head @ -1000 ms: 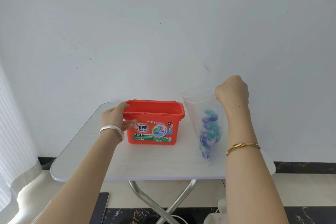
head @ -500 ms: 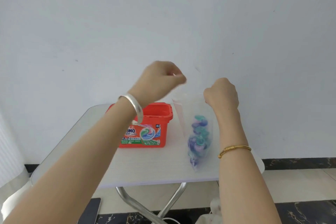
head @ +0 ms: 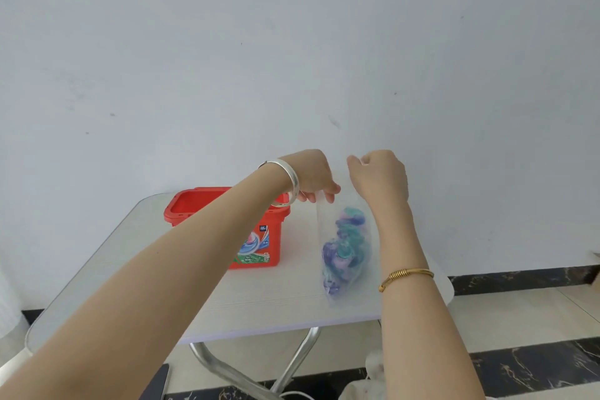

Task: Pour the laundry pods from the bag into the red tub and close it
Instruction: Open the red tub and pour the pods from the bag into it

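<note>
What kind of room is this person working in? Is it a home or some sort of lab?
Probably a plain room in a home, though I can't be sure. A small white folding table stands against a bare white wall, on a tiled floor with a dark marble-look skirting. The red tub is household laundry detergent.

Open red tub (head: 259, 237) on table, clear bag (head: 344, 256) of blue-purple pods (head: 345, 243) upright just right of it

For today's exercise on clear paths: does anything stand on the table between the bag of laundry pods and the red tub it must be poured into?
Nothing stands on the table between the bag and the red tub. Only the person's left forearm crosses above the tub as the left hand and right hand grip the bag's top. The tub looks open.
</note>
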`<move>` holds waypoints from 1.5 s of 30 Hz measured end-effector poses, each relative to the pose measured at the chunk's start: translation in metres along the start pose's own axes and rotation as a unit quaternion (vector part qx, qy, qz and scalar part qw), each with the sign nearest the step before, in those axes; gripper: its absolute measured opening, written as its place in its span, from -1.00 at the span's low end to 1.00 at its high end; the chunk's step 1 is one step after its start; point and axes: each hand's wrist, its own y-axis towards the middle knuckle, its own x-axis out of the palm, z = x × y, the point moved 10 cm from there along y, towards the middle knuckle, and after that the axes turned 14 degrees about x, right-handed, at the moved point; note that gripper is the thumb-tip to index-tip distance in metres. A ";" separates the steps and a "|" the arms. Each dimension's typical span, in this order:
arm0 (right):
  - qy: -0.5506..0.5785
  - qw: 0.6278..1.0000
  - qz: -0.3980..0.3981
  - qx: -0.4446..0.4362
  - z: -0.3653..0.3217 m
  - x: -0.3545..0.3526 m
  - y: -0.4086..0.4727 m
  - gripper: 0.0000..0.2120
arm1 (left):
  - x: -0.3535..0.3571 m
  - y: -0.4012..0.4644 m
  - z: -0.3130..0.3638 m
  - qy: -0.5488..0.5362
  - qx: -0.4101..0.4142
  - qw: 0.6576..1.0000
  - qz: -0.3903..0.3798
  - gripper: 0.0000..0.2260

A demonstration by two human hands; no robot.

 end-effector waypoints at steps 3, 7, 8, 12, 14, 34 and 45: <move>0.160 0.985 -0.017 0.069 0.035 0.009 0.000 -0.41 | -0.008 0.007 0.011 0.017 0.016 0.999 0.029 -0.79; 0.329 0.929 -0.081 0.151 0.076 0.040 -0.003 -0.39 | -0.025 0.013 0.025 -0.001 0.041 0.996 0.079 -0.79; 0.355 0.916 -0.072 0.172 0.088 0.041 -0.004 -0.36 | -0.032 0.014 0.026 -0.011 0.049 0.994 0.096 -0.80; 0.502 0.797 -0.154 0.298 0.129 0.072 -0.017 -0.54 | -0.074 0.008 0.027 -0.082 0.078 0.976 0.186 -0.76; 0.592 0.673 -0.304 0.323 0.117 0.103 -0.031 -0.49 | -0.092 0.002 0.031 -0.120 0.100 0.963 0.217 -0.76; 0.725 0.469 -0.502 0.050 0.009 0.092 -0.054 -0.28 | -0.112 -0.028 0.012 -0.200 0.196 0.943 0.180 -0.76; 0.671 0.573 -0.467 0.049 0.005 0.079 -0.034 -0.32 | -0.126 -0.078 -0.068 -0.358 0.164 0.887 0.240 -0.66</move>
